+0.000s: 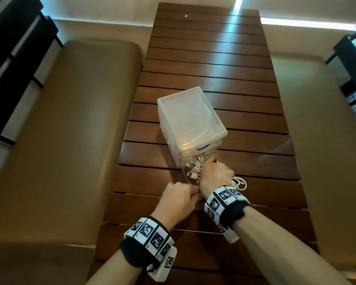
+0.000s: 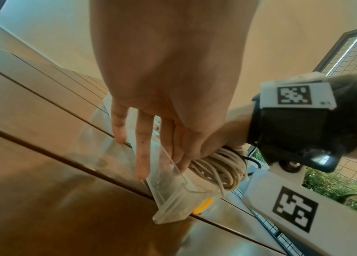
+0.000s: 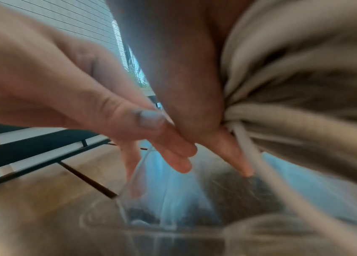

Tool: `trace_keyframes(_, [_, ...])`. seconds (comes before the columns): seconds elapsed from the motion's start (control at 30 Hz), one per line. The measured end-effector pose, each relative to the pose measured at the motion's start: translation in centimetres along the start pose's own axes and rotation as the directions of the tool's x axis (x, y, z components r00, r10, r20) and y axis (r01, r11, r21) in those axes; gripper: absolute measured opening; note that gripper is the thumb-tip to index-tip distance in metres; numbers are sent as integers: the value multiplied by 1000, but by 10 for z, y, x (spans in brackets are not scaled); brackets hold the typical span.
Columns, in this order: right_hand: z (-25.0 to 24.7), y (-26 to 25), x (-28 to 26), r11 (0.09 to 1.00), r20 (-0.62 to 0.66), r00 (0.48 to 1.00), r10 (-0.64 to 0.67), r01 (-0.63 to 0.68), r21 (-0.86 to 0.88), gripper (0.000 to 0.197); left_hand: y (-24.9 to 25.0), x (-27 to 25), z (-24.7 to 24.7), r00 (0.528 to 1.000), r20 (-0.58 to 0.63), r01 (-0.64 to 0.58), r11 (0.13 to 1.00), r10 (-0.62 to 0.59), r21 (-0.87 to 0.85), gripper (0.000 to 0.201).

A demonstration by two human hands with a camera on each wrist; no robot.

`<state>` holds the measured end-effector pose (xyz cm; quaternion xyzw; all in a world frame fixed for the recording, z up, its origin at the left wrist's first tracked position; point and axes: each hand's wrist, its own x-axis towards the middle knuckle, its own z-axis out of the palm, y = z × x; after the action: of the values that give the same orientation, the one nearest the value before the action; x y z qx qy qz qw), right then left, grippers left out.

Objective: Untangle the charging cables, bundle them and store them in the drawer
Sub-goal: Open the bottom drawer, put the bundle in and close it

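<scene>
A translucent drawer box [image 1: 190, 120] stands on the wooden slat table [image 1: 214, 58]. Its clear lower drawer [image 1: 190, 175] [image 2: 173, 199] is pulled out toward me, and several cable plugs [image 1: 193, 168] lie inside. My right hand [image 1: 214, 173] [image 3: 184, 86] grips a coiled bundle of white cables [image 1: 237, 183] [image 2: 216, 169] [image 3: 304, 121] over the open drawer. My left hand [image 1: 179, 197] [image 2: 142, 155] [image 3: 107, 104] pinches the drawer's near wall, with its fingers lying down the outside.
Padded tan benches [image 1: 70, 120] [image 1: 327, 120] run along both long sides of the table. A small yellow item [image 2: 203, 206] shows by the drawer's corner. More white cable is dimly visible through the box lid.
</scene>
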<state>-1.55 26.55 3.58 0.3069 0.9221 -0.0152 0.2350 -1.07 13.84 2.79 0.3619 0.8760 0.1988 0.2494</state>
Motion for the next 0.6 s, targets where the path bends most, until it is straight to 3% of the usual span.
trace_keyframes(0.13, [2,-6,0,999,-9,999,38,-38,-3,42,1,2,-2,998,-2,67,997,-68,-45,32])
trace_keyframes(0.23, [5,-2,-3,999,0,1000,-4,4,-34,44,3,3,-6,976,-50,188,937,-212,-295,29])
trace_keyframes(0.3, [7,2,-6,1000,12,1000,-23,24,-19,48,7,6,-9,958,-86,224,900,-274,-374,31])
trace_keyframes(0.43, [7,8,-8,996,33,996,-84,83,28,52,17,20,-12,942,-108,279,919,-319,-280,43])
trace_keyframes(0.6, [4,22,-14,977,65,984,-163,152,151,76,26,38,-12,908,-128,363,901,-399,-238,56])
